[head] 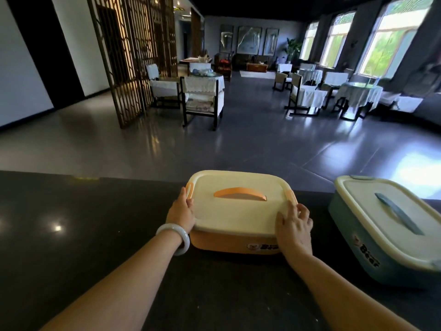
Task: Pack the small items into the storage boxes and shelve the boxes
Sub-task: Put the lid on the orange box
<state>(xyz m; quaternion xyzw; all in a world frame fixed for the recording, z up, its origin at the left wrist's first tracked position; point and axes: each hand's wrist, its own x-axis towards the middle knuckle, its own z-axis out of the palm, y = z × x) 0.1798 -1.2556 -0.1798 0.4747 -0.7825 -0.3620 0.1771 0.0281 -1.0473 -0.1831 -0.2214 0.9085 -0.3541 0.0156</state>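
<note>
An orange storage box (238, 244) with a cream lid and an orange handle (239, 194) sits on the dark counter (83, 235), near its far edge. My left hand (182, 211) grips the box's left side by the orange latch, thumb on the lid rim. My right hand (294, 225) holds the right side, fingers curled over the lid edge by the right latch. A teal storage box (381, 254) with a cream lid and a blue-grey handle stands to the right, lid on. No small items are in view.
Beyond the counter lies a wide tiled floor (238, 139). Chairs and cloth-covered tables (202, 91) stand further back, a wooden lattice screen (133, 56) at the left, windows at the right. I see no shelf.
</note>
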